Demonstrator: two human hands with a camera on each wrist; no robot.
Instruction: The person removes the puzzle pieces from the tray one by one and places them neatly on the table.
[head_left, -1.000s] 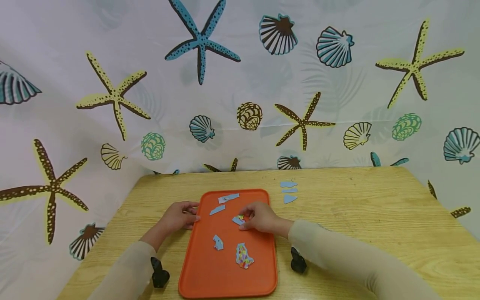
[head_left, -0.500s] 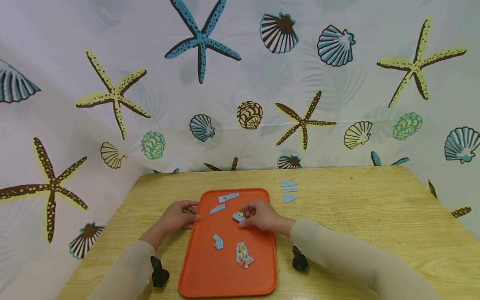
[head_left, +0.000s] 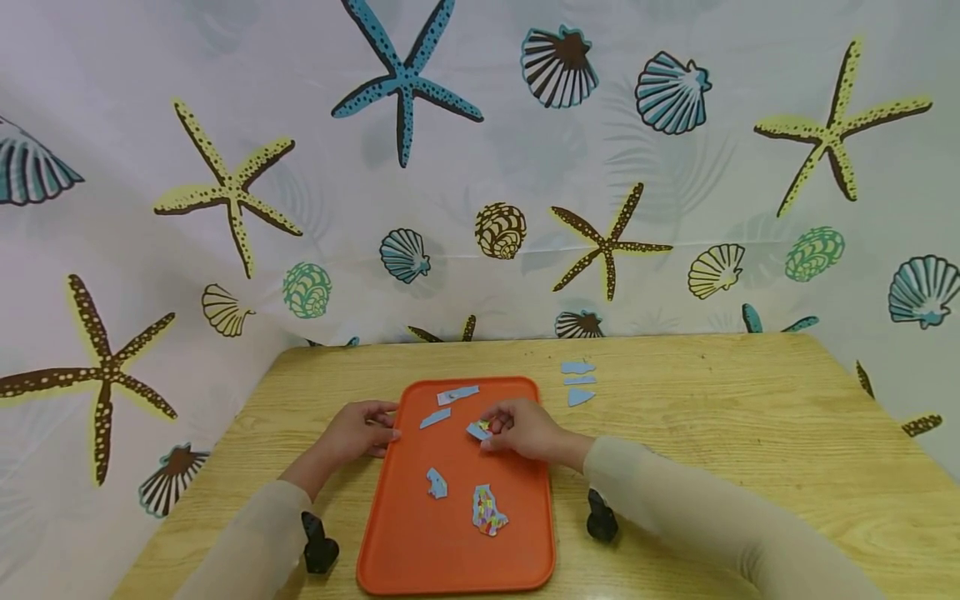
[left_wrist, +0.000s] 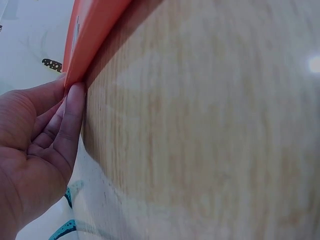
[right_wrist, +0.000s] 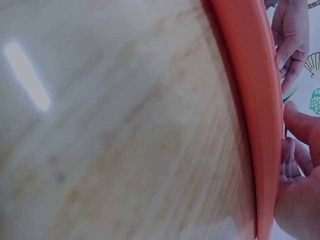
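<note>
In the head view, my right hand (head_left: 528,431) is over the upper right of the orange tray (head_left: 420,550). Its thumb and fingers pinch a light-blue paper piece (head_left: 477,431) with yellow and red print; part of the piece is hidden by the fingers. My left hand (left_wrist: 37,135) grips the tray's left rim between thumb and fingers, as the left wrist view shows. Below the right hand, a multicoloured paper piece (head_left: 487,512) lies on the tray. A small blue piece (head_left: 437,483) is to its left, and two blue strips, one upper (head_left: 457,395) and one lower (head_left: 435,418), lie near the far end.
On the wooden table (head_left: 712,417), beyond the tray's far right corner, lie two blue strips (head_left: 578,367) and a blue triangular piece (head_left: 581,397). Black wrist devices (head_left: 318,550) sit by both forearms. A curtain (head_left: 480,167) with starfish and shells hangs behind.
My right hand has shifted very slightly right and away from me with the pinched paper piece, which has turned a little. The left hand stays on the tray rim.
</note>
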